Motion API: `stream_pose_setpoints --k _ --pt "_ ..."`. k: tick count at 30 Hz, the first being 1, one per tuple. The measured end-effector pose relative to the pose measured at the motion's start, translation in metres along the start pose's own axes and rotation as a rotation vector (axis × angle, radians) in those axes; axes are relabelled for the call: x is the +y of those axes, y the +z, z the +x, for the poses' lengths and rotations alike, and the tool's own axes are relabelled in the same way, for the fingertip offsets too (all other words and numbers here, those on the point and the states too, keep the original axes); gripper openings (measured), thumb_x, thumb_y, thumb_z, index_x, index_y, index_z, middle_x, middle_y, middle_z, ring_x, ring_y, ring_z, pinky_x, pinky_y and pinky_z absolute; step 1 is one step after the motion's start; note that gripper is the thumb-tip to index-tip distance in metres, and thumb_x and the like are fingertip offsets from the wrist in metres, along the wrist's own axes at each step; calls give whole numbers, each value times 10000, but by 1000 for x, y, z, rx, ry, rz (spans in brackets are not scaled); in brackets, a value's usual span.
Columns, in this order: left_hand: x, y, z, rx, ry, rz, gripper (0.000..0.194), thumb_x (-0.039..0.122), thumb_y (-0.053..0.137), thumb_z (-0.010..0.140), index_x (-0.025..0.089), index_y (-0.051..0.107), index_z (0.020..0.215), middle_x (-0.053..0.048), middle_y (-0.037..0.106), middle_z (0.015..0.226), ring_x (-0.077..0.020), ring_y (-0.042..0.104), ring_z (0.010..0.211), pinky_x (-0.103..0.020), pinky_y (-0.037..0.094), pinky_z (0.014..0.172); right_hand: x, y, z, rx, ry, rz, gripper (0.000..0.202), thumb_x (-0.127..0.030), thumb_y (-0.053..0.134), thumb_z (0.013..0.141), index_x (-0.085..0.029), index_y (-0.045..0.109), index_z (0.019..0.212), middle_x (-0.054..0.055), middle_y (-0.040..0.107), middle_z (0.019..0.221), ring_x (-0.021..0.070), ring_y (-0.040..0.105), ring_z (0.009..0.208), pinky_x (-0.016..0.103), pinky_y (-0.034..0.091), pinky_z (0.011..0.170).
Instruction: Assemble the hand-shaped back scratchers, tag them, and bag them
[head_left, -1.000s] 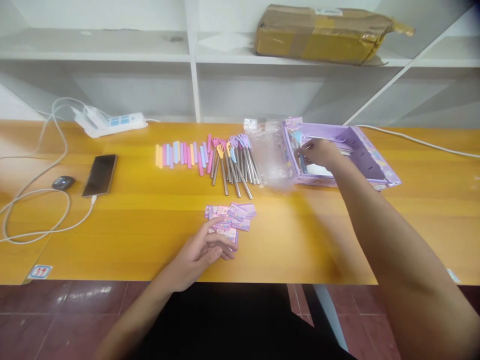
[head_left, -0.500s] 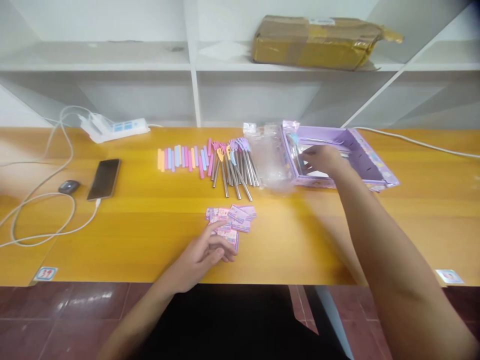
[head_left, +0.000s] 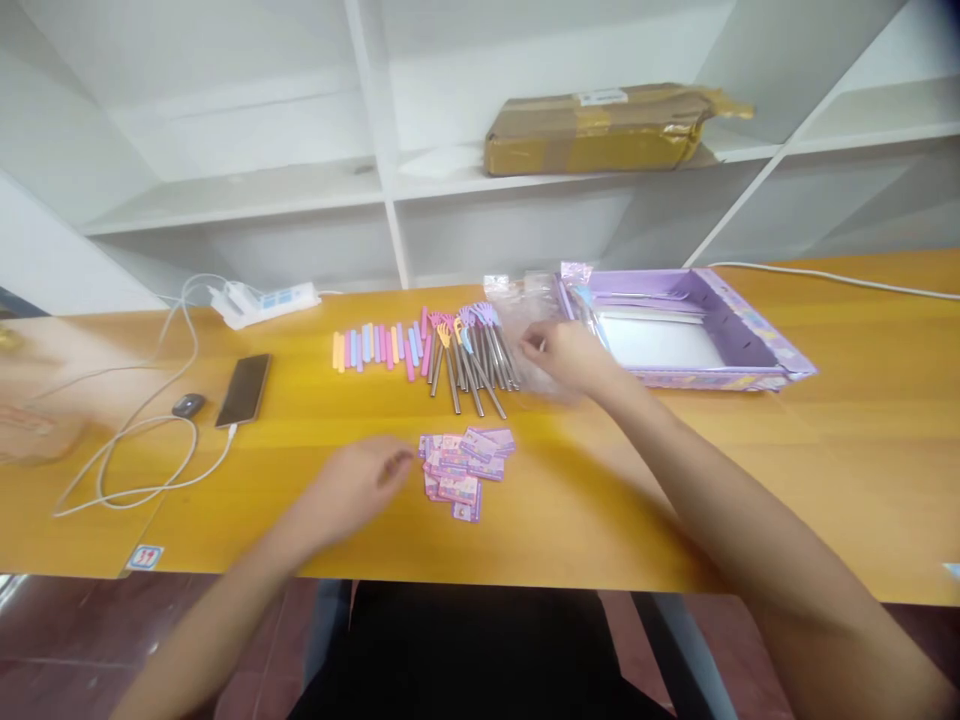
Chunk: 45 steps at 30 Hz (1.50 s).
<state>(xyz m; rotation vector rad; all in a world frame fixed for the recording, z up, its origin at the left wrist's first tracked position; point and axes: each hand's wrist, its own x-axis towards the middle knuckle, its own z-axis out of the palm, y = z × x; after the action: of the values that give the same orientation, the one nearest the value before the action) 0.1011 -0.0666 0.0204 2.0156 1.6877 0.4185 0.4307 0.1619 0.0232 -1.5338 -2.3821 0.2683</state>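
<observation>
My left hand (head_left: 369, 478) is over the table just left of a loose pile of small pink and purple printed cards (head_left: 459, 470). Its fingers curl in toward the thumb, blurred, and I cannot see what they hold, if anything. Over the clear plastic bags (head_left: 517, 298) is my right hand (head_left: 561, 352), its fingers bent together; whatever is in them is hidden. Left of that hand lies a bunch of metal rods (head_left: 480, 365) with small coloured hand-shaped heads. Beside the bunch is a row of coloured short tubes (head_left: 379, 346).
A purple open box (head_left: 750, 372) with a white sheet and a few rods inside stands at the right. On the left are a phone (head_left: 244, 390) on a cable, a dark mouse (head_left: 188, 405) and a power strip (head_left: 274, 305). A taped cardboard box (head_left: 592, 130) rests on the shelf.
My right hand has come out of the purple box and moved left over the plastic bags. My left hand has moved left off the cards, its fingers now curled. The view has shifted slightly.
</observation>
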Motion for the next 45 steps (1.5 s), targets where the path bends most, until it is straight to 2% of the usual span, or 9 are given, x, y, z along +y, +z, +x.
stream_pose_setpoints --k 3,6,10,15,25,33,38,42,45 --pt "-63 -44 53 297 -205 157 221 366 603 1006 232 764 1074 -83 837 1127 -273 784 1030 -377 590 954 -18 16 2 -64 2 -21 290 -360 590 1086 -183 810 1022 121 850 1029 252 746 876 326 409 696" --pt "-120 -71 98 465 -332 221 279 325 548 979 149 713 1120 -184 800 1158 -322 760 1065 -435 581 1002 -24 29 6 -64 3 -21 298 -369 590 1094 -180 775 957 132 833 971 242 718 812 327 342 653" --pt "-163 -70 121 577 -415 256 428 409 505 1003 87 649 1246 -241 763 1169 -376 722 1154 -509 563 1065 -29 41 5 -25 -44 7 298 -396 559 1124 -194 726 982 102 817 979 217 700 806 313 341 665" --pt "-188 -56 124 575 -353 265 478 467 510 1018 116 621 1322 -200 748 1201 -363 697 1223 -484 557 1091 -40 48 -8 15 -115 4 354 -483 528 1146 -205 697 1007 77 799 993 209 691 798 314 334 671" --pt "-187 -57 127 487 -351 363 404 363 549 965 141 663 1283 -174 757 1170 -342 728 1087 -439 584 968 -73 64 -20 -173 -121 -149 380 -484 615 1085 -150 792 1047 174 761 1211 291 766 946 353 456 723" --pt "-177 -60 122 405 -461 472 453 323 500 985 69 672 1319 -260 804 1063 -414 770 996 -471 574 910 -71 55 -17 -148 20 78 339 -374 689 999 -190 710 715 120 792 903 216 686 762 324 418 671" --pt "-166 -71 118 400 -483 469 448 306 429 1035 74 677 1328 -247 818 1049 -380 785 956 -412 558 866 -71 44 -13 -74 101 342 367 -347 708 915 -209 587 596 25 645 621 146 512 590 301 359 611" --pt "-146 -97 103 425 -457 465 461 410 381 1094 121 706 1248 -208 807 1002 -374 772 974 -389 529 843 -68 30 -14 -36 147 599 485 -546 667 926 -211 548 597 -10 514 577 119 418 557 285 326 579" --pt "-112 -109 72 440 -404 458 449 478 370 1111 190 709 1174 -127 760 893 -342 738 889 -385 497 786 -61 19 -28 -26 177 759 620 -788 564 918 -209 622 708 -27 441 581 121 373 538 288 306 549"
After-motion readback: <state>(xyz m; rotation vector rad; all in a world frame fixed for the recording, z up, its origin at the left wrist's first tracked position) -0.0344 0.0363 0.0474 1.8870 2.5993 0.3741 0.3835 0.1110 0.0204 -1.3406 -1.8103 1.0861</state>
